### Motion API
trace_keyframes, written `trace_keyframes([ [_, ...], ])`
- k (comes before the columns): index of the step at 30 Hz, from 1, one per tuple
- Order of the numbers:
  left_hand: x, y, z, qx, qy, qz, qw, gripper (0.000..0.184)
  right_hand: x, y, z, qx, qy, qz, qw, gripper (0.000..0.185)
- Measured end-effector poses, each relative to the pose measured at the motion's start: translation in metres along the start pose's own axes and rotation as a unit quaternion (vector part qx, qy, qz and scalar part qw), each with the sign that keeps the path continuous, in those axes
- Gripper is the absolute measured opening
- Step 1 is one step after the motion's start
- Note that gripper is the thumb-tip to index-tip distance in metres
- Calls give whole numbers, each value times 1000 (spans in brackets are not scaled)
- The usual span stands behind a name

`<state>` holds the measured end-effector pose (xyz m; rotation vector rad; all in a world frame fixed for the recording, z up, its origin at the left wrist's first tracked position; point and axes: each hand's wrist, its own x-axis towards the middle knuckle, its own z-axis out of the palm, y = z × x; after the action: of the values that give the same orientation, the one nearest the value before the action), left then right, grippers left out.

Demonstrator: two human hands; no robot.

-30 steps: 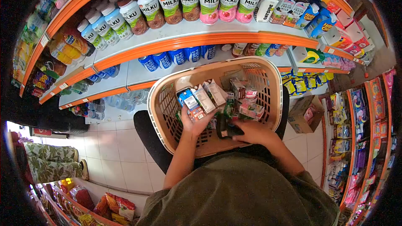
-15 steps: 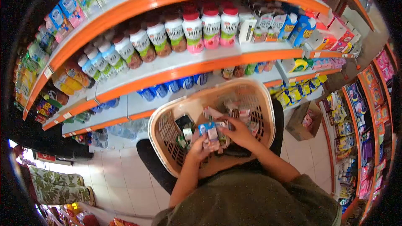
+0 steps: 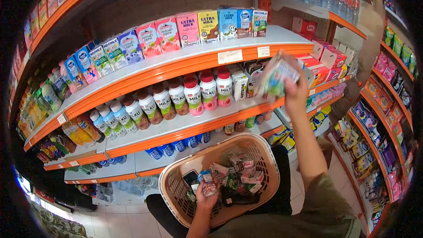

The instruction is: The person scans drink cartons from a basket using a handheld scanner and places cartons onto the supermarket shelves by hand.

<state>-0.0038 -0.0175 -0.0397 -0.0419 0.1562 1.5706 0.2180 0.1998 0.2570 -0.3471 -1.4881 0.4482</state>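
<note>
Orange-edged shelves (image 3: 176,67) border white floor tiles (image 3: 116,224); a basket (image 3: 209,158) holds cartons (image 3: 253,177)

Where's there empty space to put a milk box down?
Bare shelf shows right of the last Indomilk box, behind the orange edge. A thin strip lies bare in front of the bottles. It's crowded where those bottles stand side by side, and in the basket, heaped with packs.

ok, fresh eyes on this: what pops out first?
Probably the blurred pack in the right hand, held up before the shelves. Then the tan basket at bottom centre, where the left hand holds a small carton. Next, the row of MILKU bottles left of centre.
</note>
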Motion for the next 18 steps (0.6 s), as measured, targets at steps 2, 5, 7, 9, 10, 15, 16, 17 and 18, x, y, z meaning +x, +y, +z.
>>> trace_keyframes([
  [2, 1, 2, 0, 25, 22, 37, 999, 41, 62, -17, 7, -19, 30, -87, 996, 52],
  [5, 3, 3, -3, 44, -10, 63, 997, 40, 116, -4, 10, -66, 56, -104, 991, 58],
  [7, 1, 4, -6, 43, 45, 66, 996, 38, 133, 20, 8, -133, 88, -115, 980, 56],
  [9, 2, 5, -6, 69, 22, 59, 996, 36, 136, 34, 7, -220, 86, -105, 966, 51],
  [10, 0, 4, 1, 114, 46, 81, 989, 34, 135, 34, 7, -247, 47, -58, 966, 53],
  [15, 6, 4, -10, 70, 60, 56, 994, 33, 135, 34, 5, -388, 0, -49, 921, 60],
  [16, 3, 1, 3, 55, 88, 57, 993, 32, 136, 36, 2, -388, 1, -47, 920, 60],
  [17, 0, -1, 14, 41, 116, 59, 991, 32, 139, 39, -2, -361, -4, -46, 931, 64],
  [18, -1, -3, 21, 41, 118, 59, 990, 32, 142, 34, -1, -333, -9, -45, 942, 68],
])
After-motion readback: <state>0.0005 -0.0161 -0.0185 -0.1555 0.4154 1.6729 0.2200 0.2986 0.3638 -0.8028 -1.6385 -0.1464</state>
